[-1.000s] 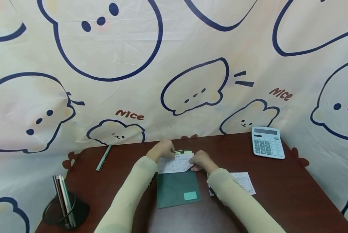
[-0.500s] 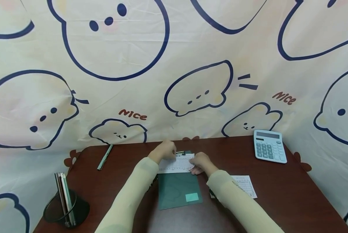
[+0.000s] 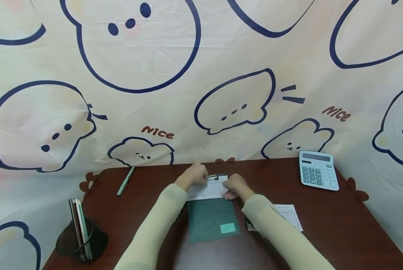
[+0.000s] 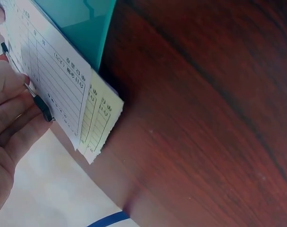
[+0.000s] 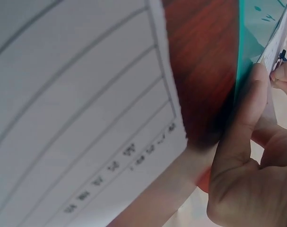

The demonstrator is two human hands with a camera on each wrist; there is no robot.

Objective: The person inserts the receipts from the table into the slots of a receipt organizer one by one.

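Note:
A dark green clipboard [image 3: 213,219] with a pale teal label lies in the middle of the table. Printed form slips [image 3: 206,191] lie across its upper part, under the metal clip [image 3: 216,177]. My left hand [image 3: 193,175] is at that clip; in the left wrist view its fingers pinch the clip's wire lever [image 4: 43,108] between black ends. There, yellowish sheets [image 4: 100,118] show beneath the white slip [image 4: 63,80]. At the slips' right edge, my right hand [image 3: 236,186] pinches them between thumb and fingers. The right wrist view shows the thumb [image 5: 249,104] lying along that edge.
Another printed slip [image 3: 290,215] lies partly under the right forearm. A white calculator [image 3: 318,170] stands at the back right. A green pen-like stick [image 3: 126,181] lies at the back left, and a black mesh pen cup [image 3: 98,240] holds several pens at the front left.
The slips' lower right corner, curled a second ago, lies flatter now. A yellowish strip at the clipboard's top no longer shows; dark green shows there instead. Both hands keep their places.

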